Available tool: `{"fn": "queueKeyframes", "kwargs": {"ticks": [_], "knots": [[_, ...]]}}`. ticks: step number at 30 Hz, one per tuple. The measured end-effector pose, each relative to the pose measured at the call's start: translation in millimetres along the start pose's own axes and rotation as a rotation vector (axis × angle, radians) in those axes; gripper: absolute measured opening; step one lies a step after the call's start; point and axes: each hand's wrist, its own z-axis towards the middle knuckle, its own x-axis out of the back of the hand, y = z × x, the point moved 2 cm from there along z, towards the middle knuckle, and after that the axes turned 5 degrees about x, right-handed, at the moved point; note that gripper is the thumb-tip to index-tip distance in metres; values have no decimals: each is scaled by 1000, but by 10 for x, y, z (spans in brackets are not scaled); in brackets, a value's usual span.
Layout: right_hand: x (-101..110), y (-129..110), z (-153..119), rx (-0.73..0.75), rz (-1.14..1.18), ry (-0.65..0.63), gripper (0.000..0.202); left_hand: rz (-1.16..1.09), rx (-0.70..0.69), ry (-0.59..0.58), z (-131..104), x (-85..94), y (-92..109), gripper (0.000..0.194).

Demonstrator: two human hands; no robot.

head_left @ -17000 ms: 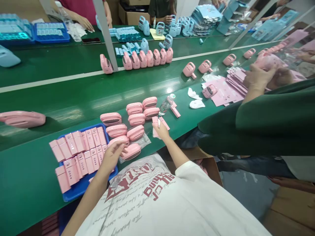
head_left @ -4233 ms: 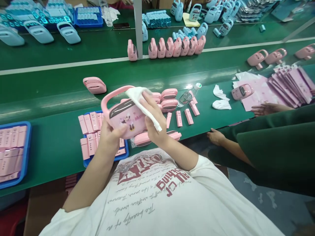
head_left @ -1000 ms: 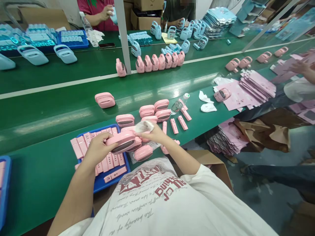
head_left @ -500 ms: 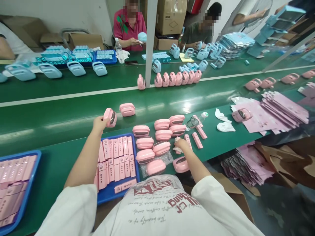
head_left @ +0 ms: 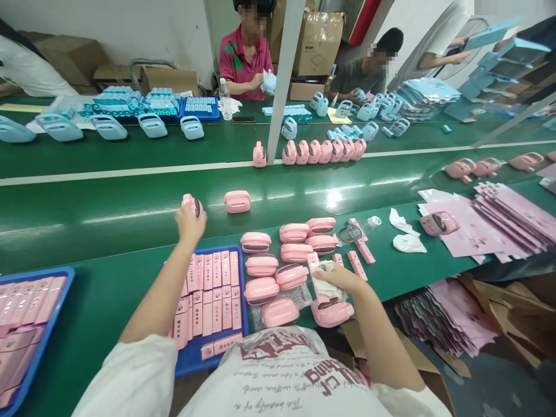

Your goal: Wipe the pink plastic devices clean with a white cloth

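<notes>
My left hand (head_left: 190,225) is closed around a pink rounded plastic device (head_left: 188,200) with a dark panel, over the far part of the green bench. My right hand (head_left: 341,277) grips a white cloth (head_left: 329,272) together with a slim pink stick-shaped piece (head_left: 313,264). Right below that hand lies another pink device (head_left: 332,314) near my shirt. Between my arms several pink devices (head_left: 261,265) lie in rows, some on clear plastic wrap. Beside my left forearm is a blue tray (head_left: 244,289) filled with pink stick-shaped pieces (head_left: 217,304).
A second blue tray (head_left: 51,324) is at the far left. One pink device (head_left: 237,201) stands beyond my hands. A clear bottle (head_left: 368,225), loose pink sticks (head_left: 357,265) and tissues (head_left: 409,243) lie right. A white post (head_left: 284,81) rises mid-bench. Co-workers (head_left: 248,58) sit opposite.
My right hand has lifted a pink stick with the cloth and moved slightly right and nearer to me. My left hand still holds its device, now turned more away. The view has shifted.
</notes>
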Motion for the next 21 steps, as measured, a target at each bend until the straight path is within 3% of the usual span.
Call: {"fn": "queueKeyframes", "kwargs": {"ticks": [2, 4, 6, 8, 10, 12, 16, 18, 21], "knots": [[-252, -279, 89, 107, 55, -78, 25, -50, -56, -296, -428, -331, 52, 36], [-511, -537, 231, 218, 54, -115, 24, -92, -61, -574, -862, -648, 51, 36], [-729, -728, 385, 312, 55, -97, 24, -140, -56, -705, -1146, -849, 25, 40], [-868, -828, 514, 365, 84, -24, 20, -179, -42, -714, -1190, -910, 0, 45], [-925, -846, 591, 381, 132, 58, 31, -186, -16, -644, -996, -861, -15, 46], [-918, -809, 604, 384, 203, 104, 47, -137, 17, -520, -634, -755, -22, 43], [-813, -643, 490, 343, 343, 71, 37, 124, 74, -196, 203, -575, -21, 41], [-730, -520, 404, 320, 389, 77, 39, 269, 97, -106, 522, -572, -8, 39], [-588, -267, 277, 229, 492, 157, 45, 430, 71, -60, 814, -666, 43, 37]]}}
